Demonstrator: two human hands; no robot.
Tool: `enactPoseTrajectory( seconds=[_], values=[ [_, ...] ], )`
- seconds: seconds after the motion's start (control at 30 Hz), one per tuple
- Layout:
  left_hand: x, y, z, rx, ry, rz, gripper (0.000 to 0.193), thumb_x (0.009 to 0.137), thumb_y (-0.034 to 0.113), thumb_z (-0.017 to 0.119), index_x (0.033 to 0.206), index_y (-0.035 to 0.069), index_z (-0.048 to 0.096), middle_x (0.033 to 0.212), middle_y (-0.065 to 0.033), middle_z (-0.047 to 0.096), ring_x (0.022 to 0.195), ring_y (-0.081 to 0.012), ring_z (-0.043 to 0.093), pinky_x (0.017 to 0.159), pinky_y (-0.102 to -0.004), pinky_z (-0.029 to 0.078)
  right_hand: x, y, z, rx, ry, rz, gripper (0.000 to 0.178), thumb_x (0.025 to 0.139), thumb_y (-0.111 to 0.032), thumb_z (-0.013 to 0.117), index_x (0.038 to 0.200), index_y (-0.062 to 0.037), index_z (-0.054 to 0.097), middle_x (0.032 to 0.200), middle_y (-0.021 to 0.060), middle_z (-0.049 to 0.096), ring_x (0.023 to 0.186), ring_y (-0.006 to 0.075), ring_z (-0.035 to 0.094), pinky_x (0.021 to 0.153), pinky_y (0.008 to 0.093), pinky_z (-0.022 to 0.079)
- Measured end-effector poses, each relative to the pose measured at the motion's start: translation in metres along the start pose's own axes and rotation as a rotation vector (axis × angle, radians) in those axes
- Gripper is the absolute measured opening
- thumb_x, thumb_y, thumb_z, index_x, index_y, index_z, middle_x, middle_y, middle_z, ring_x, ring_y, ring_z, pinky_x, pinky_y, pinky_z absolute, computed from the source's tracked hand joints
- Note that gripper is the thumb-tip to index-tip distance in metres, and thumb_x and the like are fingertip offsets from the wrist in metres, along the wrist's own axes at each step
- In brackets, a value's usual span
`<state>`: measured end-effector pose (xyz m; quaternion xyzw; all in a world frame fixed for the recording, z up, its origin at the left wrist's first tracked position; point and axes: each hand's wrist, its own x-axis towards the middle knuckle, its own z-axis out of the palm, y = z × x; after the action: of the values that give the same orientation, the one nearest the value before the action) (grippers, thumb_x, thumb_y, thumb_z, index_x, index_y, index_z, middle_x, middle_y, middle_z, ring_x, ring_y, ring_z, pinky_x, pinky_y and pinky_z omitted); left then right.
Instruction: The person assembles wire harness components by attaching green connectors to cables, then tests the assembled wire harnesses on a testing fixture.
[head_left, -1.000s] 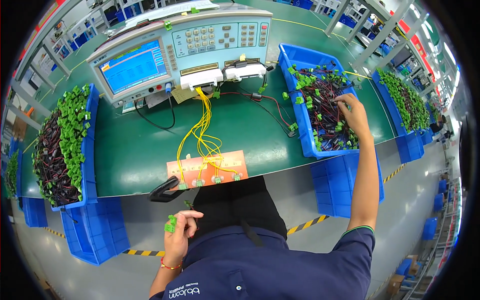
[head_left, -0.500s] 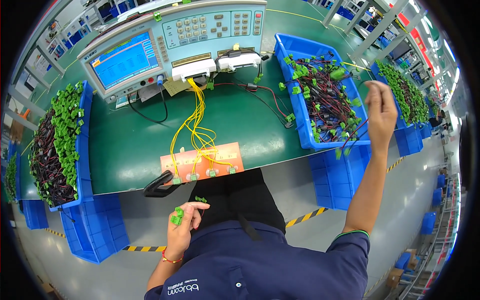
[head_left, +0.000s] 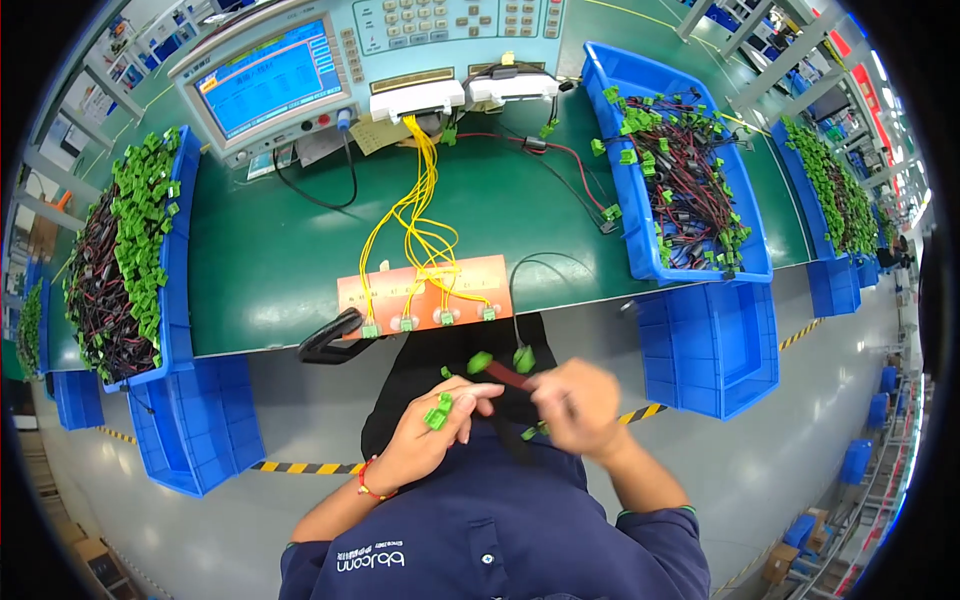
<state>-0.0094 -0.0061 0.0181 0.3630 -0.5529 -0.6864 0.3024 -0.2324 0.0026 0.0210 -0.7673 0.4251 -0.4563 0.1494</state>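
Observation:
My left hand [head_left: 435,425] is above my lap, its fingers curled on green connectors [head_left: 438,411] that stick out by the thumb. Close to its right, my right hand [head_left: 578,405], smeared by motion, grips a wire harness [head_left: 508,375] with dark red wires. Green connectors hang or stick out around the harness, one of them [head_left: 524,358] on a thin dark wire that loops up over the bench edge. Just beyond the hands, an orange fixture board [head_left: 490,272] lies at the bench edge, with yellow wires [head_left: 425,190] running from its green sockets to the tester [head_left: 440,55].
To the right stands a blue bin [head_left: 628,215] of harnesses with green connectors. Another full blue bin [head_left: 178,270] stands at the left. A black handle [head_left: 330,338] juts from the bench edge beside the board. Lower blue bins [head_left: 690,350] flank my lap.
My right hand has come from the right bin down and left to my lap, bringing a harness. My left hand has moved a little right, and the view has shifted slightly.

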Motion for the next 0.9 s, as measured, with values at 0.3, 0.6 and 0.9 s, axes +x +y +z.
enactPoseTrajectory(
  seconds=[0.3, 0.6, 0.9],
  values=[
    [-0.001, -0.011, -0.003, -0.251, 0.280, -0.109, 0.035, 0.105, 0.025, 0.046, 0.117, -0.002, 0.064, 0.079, 0.0024, 0.058, 0.059, -0.0014, 0.039, 0.054, -0.0184, 0.034, -0.014, -0.013, 0.048, 0.070, -0.362, 0.040, 0.018, 0.079, -0.009, 0.072, 0.094, -0.0048, 0.062, 0.087, 0.0066, 0.062, 0.078, 0.0240, 0.061, 0.072, 0.0345, 0.049],
    [-0.015, -0.022, -0.017, -0.213, 0.236, -0.097, 0.032, 0.104, 0.027, 0.047, 0.108, 0.001, 0.066, 0.074, 0.0026, 0.057, 0.057, -0.0023, 0.040, 0.052, -0.0186, 0.034, 0.027, -0.019, 0.049, 0.014, -0.143, 0.142, 0.032, 0.080, -0.010, 0.073, 0.109, -0.0005, 0.062, 0.094, 0.0102, 0.062, 0.084, 0.0280, 0.059, 0.073, 0.0369, 0.045],
    [0.000, -0.039, -0.040, -0.105, 0.321, -0.107, 0.034, 0.104, 0.029, 0.048, 0.109, 0.001, 0.067, 0.070, 0.0009, 0.060, 0.052, -0.0019, 0.042, 0.048, -0.0197, 0.035, -0.001, -0.007, 0.052, 0.584, -0.301, 0.749, 0.016, 0.099, -0.010, 0.055, 0.104, 0.0014, 0.066, 0.074, 0.0011, 0.057, 0.065, 0.0055, 0.048, 0.058, 0.0210, 0.040]
  ],
)
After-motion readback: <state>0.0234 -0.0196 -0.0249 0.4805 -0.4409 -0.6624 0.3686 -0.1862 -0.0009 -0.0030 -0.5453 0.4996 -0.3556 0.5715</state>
